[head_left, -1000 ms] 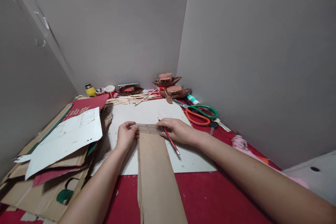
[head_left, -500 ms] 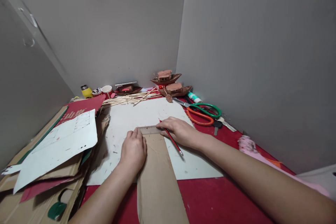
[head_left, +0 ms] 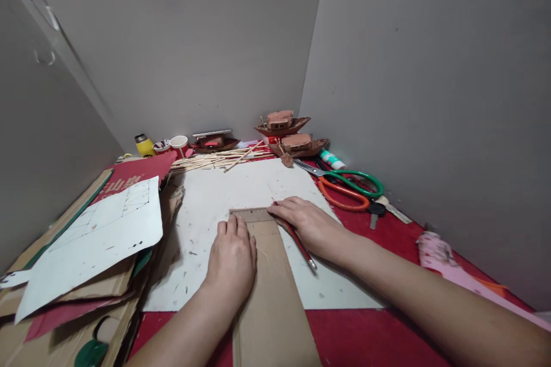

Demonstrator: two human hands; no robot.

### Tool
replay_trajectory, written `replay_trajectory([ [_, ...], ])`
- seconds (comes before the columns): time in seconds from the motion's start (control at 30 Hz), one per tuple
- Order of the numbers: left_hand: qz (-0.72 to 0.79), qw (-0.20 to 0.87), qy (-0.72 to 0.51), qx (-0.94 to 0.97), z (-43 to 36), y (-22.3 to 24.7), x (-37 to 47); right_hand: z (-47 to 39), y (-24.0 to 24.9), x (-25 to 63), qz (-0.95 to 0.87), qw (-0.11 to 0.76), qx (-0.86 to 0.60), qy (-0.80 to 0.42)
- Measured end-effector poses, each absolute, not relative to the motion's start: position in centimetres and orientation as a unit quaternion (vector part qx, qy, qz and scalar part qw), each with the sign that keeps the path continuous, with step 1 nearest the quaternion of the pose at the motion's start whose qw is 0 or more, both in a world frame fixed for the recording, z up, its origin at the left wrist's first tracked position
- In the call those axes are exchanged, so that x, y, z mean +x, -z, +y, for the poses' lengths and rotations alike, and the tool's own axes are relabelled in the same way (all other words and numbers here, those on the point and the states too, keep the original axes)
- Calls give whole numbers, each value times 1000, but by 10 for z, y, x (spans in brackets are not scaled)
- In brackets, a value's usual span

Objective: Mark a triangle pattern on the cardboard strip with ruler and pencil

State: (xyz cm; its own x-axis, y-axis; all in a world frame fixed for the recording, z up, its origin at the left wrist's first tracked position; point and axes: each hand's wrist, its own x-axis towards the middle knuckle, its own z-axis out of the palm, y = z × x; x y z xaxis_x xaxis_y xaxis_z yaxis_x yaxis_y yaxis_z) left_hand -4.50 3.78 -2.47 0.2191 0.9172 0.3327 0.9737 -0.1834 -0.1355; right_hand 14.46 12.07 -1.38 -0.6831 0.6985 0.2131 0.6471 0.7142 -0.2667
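A long tan cardboard strip (head_left: 271, 298) lies lengthwise before me, its far end under a clear ruler (head_left: 253, 215) set crosswise. My left hand (head_left: 232, 258) presses on the strip's left edge, fingers close together. Its fingertips reach the ruler's lower left corner, and the thumb rests on the cardboard. My right hand (head_left: 314, 226) is closed on a red and black pencil (head_left: 302, 248), whose silver end points towards me. That hand's fingertips also touch the ruler's right end. Beneath is a white board (head_left: 185, 252) marked with small scraps or specks.
Large scissors (head_left: 344, 192) with green and orange handles and a key (head_left: 373, 219) lie to the right. Thin wooden sticks (head_left: 215, 159) and model boats (head_left: 299, 146) line the back. Cardboard pieces (head_left: 116, 298) under a drawn paper sheet (head_left: 99, 241) crowd the left.
The view has shifted slightly, so most things appear further right. My left hand has edged a little right and nearer me against the strip. My right hand keeps the pencil at the ruler's end.
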Motion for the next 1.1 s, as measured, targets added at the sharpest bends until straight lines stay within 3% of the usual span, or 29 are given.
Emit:
replay_trajectory([
  [1.1,-622,111,6,-775,35,12,-39,127,30,148,-892,254,-357,-116],
])
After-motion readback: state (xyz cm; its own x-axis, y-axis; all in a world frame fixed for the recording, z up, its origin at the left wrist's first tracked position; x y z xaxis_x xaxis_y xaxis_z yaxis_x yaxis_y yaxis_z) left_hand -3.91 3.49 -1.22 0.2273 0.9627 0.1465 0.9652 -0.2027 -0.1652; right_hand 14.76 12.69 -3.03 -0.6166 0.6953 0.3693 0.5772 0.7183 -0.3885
